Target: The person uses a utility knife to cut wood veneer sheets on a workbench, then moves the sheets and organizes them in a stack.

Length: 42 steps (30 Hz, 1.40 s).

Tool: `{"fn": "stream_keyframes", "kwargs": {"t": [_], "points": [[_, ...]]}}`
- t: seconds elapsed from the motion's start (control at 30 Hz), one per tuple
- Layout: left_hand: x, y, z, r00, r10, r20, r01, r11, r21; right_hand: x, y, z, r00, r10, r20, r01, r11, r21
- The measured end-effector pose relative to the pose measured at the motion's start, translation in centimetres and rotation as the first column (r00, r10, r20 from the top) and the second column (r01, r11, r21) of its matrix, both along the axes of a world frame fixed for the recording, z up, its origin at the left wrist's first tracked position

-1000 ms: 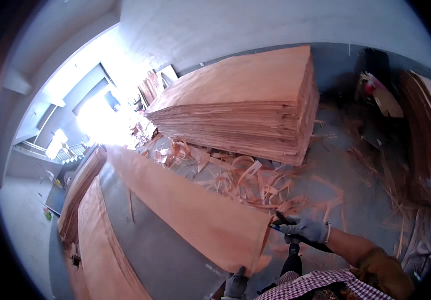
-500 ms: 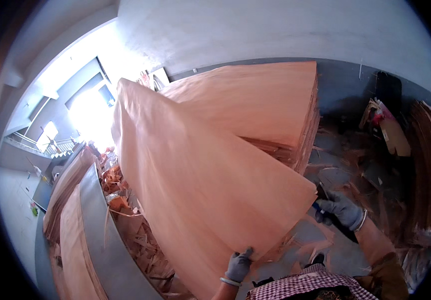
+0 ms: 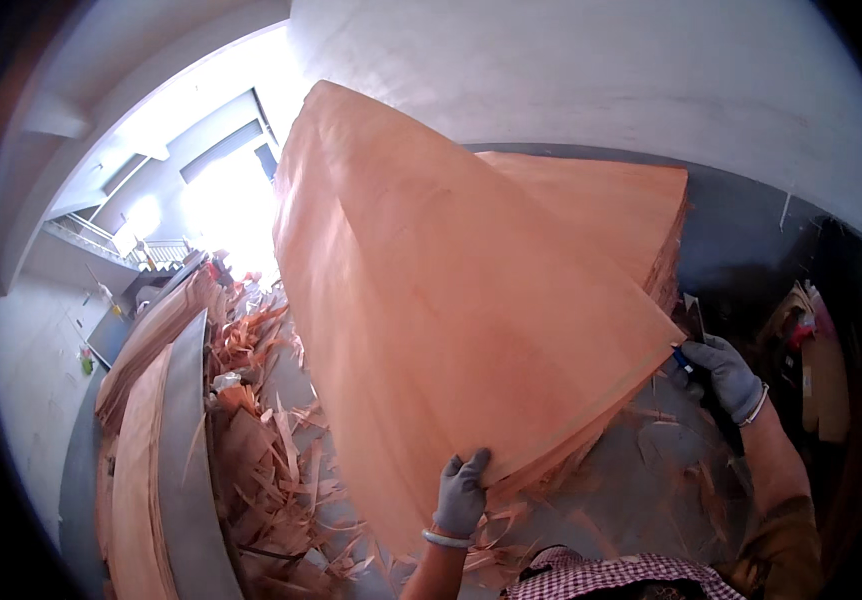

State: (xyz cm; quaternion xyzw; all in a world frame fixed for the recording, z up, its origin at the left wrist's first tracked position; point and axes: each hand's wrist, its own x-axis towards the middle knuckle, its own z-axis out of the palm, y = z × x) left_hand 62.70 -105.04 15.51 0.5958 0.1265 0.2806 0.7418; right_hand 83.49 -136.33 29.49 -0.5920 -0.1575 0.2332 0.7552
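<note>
A large reddish-orange sheet of wood veneer (image 3: 471, 290) is raised in front of me, bowed, with its far end lifted high. My left hand (image 3: 461, 494), in a grey glove, is closed on its near edge, thumb on top. At the sheet's right corner is my gloved right hand (image 3: 728, 378), closed round a dark, blade-like tool with a blue part (image 3: 684, 364). Whether those fingers also pinch the corner, I cannot tell. Behind and partly under the sheet lies a thick veneer stack (image 3: 616, 200), largely hidden.
To the left, more veneer stacks (image 3: 136, 460) stand beside a long grey panel (image 3: 183, 440). Torn veneer scraps (image 3: 286, 470) litter the floor. A piece of cardboard (image 3: 825, 388) and dark objects are at the right, below a pale wall (image 3: 631, 70).
Both hands have risen, the right one also shifting rightward. The sheet's far end has swung up and right, covering more of the stack. My view has turned a little.
</note>
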Motion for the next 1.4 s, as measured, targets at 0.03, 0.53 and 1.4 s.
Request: {"fn": "stream_keyframes", "kwargs": {"t": [0.03,0.53,1.4], "points": [[1.9,-0.7,0.7,1.0,-0.011,0.01,0.011,1.0,-0.025,2.1,-0.7,0.7,1.0,-0.01,0.005,0.01,1.0,-0.008],[29.0,-0.6,-5.3,0.997,0.008,-0.083,0.015,0.963,0.269,31.1,1.0,0.9,0.995,0.068,0.069,-0.053,0.979,-0.197],[23.4,-11.8,-10.5,0.023,0.934,-0.356,-0.967,-0.07,-0.247,69.7,-2.4,-10.5,0.932,0.273,0.238,-0.128,0.864,-0.486]]}}
